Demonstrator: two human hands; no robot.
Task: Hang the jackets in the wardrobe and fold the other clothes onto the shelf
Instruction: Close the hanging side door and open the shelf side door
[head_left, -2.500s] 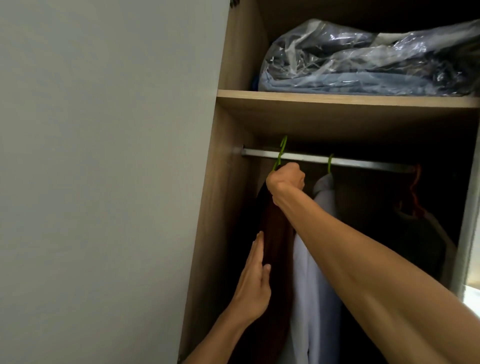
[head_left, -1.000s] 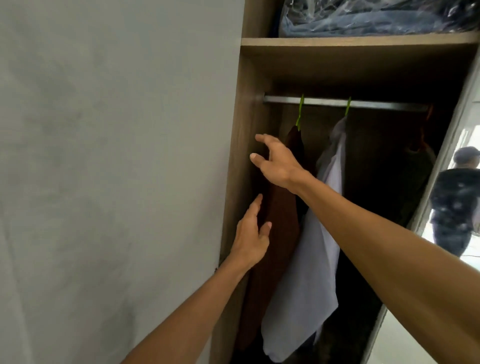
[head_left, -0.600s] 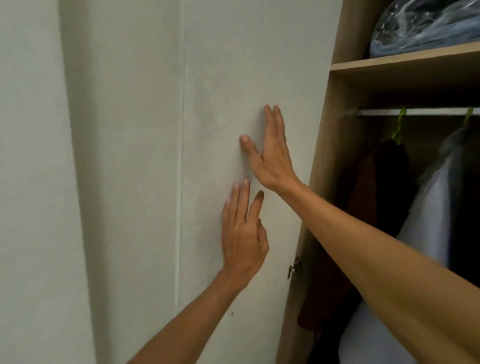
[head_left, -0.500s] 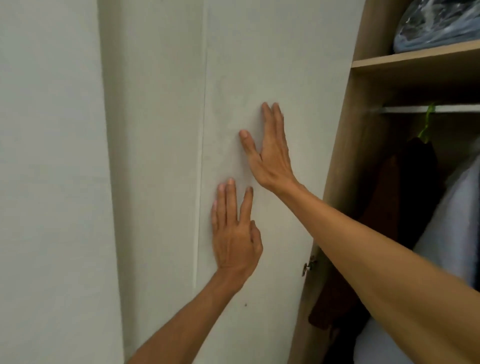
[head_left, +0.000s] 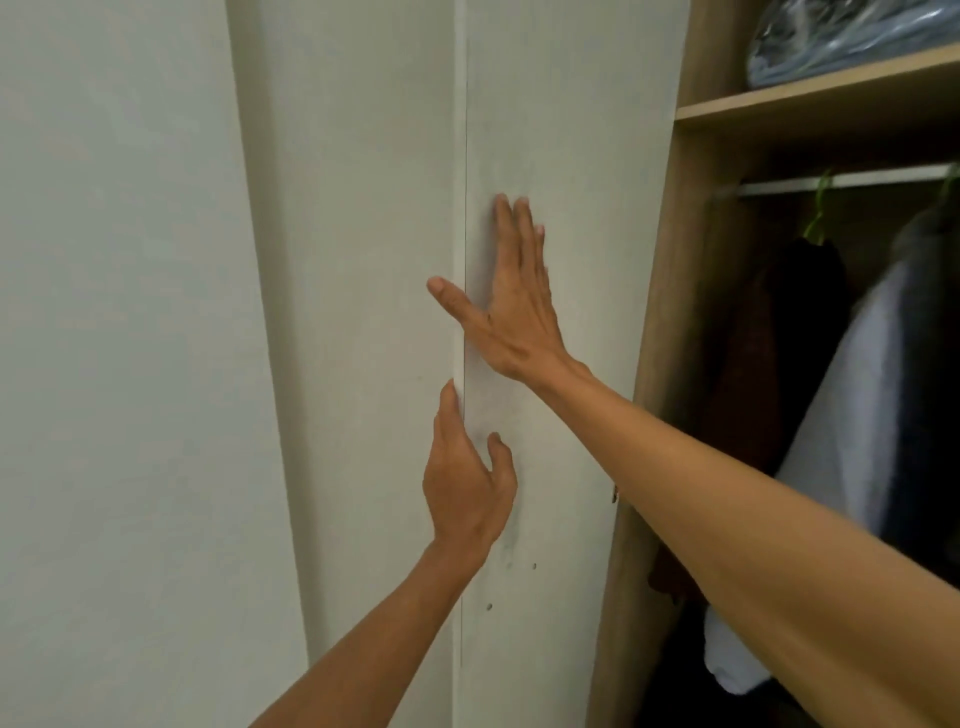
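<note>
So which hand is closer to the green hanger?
Right. The right hand rests flat on the white door higher up, left of the green hanger; the left hand sits lower by the door's seam, farther away.

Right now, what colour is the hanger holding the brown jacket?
The hanger is bright green; the head view shows it best.

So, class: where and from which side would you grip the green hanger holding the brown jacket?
Pinch the green hanger by its neck, under the hook, above the brown jacket, from the open front: only that part is bare, and the white garment crowds its right.
</note>
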